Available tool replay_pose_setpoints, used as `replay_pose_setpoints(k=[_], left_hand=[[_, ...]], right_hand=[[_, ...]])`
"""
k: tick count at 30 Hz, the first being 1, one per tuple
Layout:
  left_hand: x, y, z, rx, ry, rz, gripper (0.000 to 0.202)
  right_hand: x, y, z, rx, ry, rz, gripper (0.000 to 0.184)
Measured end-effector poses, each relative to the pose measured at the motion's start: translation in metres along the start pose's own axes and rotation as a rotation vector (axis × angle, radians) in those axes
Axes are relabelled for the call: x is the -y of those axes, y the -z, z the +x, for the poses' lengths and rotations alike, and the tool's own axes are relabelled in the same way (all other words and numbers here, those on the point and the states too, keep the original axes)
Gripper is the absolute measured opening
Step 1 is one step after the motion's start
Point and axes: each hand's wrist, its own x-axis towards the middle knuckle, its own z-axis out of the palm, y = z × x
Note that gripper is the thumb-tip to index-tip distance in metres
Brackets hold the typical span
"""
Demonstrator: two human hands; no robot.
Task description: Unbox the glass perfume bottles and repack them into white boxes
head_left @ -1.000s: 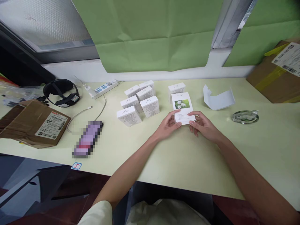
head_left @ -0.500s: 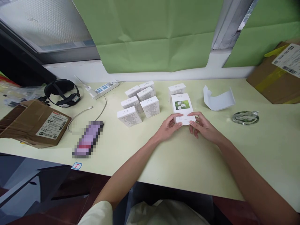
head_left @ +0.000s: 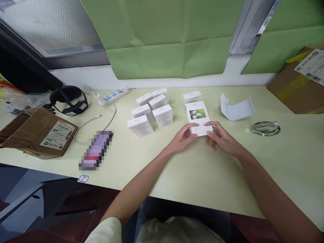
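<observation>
Between my two hands is a small white carton [head_left: 197, 114] with a picture of white flowers on its face, its near end towards me. My left hand [head_left: 184, 137] grips the near left corner, thumb and fingers closed on it. On the near right corner, my right hand [head_left: 220, 137] pinches the same carton, some fingers curled below. Just behind it stands another white carton [head_left: 191, 97]. Several similar white cartons [head_left: 162, 115] stand upright in a group to the left.
An opened white card piece [head_left: 237, 109] and a clear glass dish [head_left: 265, 128] lie right. On the left are a phone [head_left: 96, 150], a brown cardboard box [head_left: 37, 133], a black headset [head_left: 69, 101] and a power strip [head_left: 113, 97] with cable. A larger carton [head_left: 298, 87] sits back right.
The near end of the flower carton has tilted slightly, showing more of its printed lines. Both hands keep their hold; the whole view has shifted a little.
</observation>
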Motion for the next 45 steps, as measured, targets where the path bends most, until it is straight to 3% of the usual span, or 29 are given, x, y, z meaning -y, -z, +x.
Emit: replay_pose_setpoints(k=[10, 20, 31, 40, 45], left_hand=[[-0.002, -0.002, -0.001, -0.075, 0.025, 0.062, 0.049], [0.000, -0.002, 0.001, -0.126, -0.032, 0.041, 0.046], [0.004, -0.003, 0.000, -0.145, -0.076, 0.028, 0.042], [0.005, -0.007, -0.001, -0.185, -0.087, -0.006, 0.039], [0.007, -0.007, -0.001, -0.199, -0.087, -0.020, 0.047]], right_hand=[[0.001, -0.001, 0.000, -0.023, 0.002, 0.006, 0.040], [-0.017, 0.001, 0.006, -0.119, 0.179, 0.013, 0.029], [-0.017, -0.004, 0.005, -0.204, 0.227, 0.015, 0.022], [-0.013, -0.009, 0.006, -0.322, 0.149, 0.087, 0.028], [-0.008, -0.004, 0.001, -0.222, 0.103, -0.037, 0.047]])
